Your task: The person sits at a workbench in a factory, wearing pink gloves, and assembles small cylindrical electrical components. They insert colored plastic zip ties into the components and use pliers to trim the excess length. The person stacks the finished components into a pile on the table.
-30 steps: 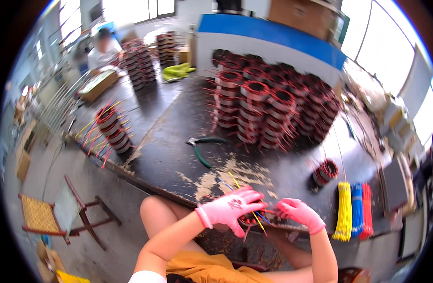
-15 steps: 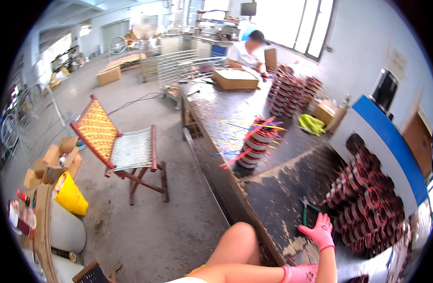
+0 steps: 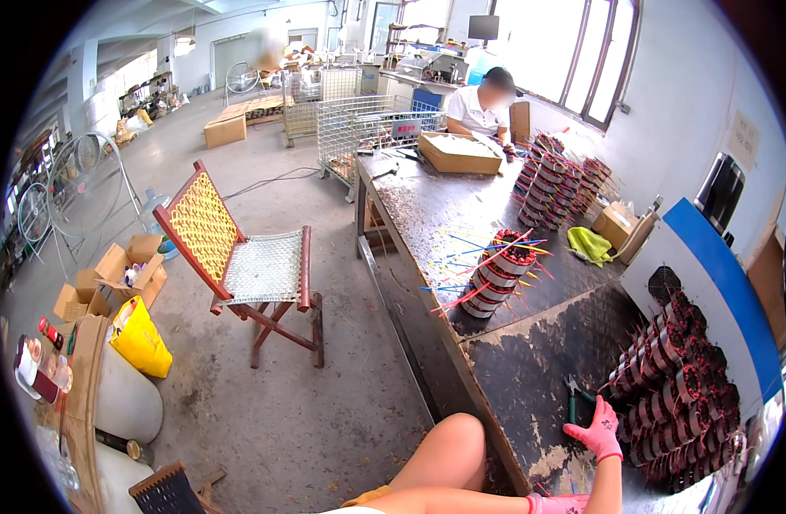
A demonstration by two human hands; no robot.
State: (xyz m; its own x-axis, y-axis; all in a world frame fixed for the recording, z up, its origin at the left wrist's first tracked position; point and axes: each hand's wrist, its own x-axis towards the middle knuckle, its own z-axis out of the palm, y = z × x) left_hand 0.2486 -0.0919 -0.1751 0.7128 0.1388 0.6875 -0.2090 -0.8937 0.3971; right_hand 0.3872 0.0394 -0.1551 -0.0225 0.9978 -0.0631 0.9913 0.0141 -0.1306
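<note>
A right hand (image 3: 600,431) in a pink glove is being laid, fingers spread and gripping nothing, over the green handles of a pair of pliers (image 3: 574,400) that is lying flat on the dark worktop (image 3: 530,360), near its front edge. The fingertips are being seen on or just over the handles; contact cannot be told for certain. Only the pink cuff of the left hand (image 3: 557,504) is being shown at the lower edge of the view, just beside the worktop's front edge, and whether it is open or closed cannot be told.

To the right of the pliers, toward the worktop's right edge, a heap of red-and-copper wound coils (image 3: 680,385) is being kept stacked in tilted columns. Further along the worktop, near its left edge, a short leaning stack of coils (image 3: 498,274) with coloured leads sticking out is being seen, well apart from the hands. A yellow-green cloth (image 3: 590,245) is lying beyond it, toward the right edge. At the far end, a cardboard box (image 3: 458,152) is resting on the worktop, and another person (image 3: 483,107) is being seen seated there. On the floor to the left of the worktop, a wooden folding chair (image 3: 247,261) with woven seat is standing.
</note>
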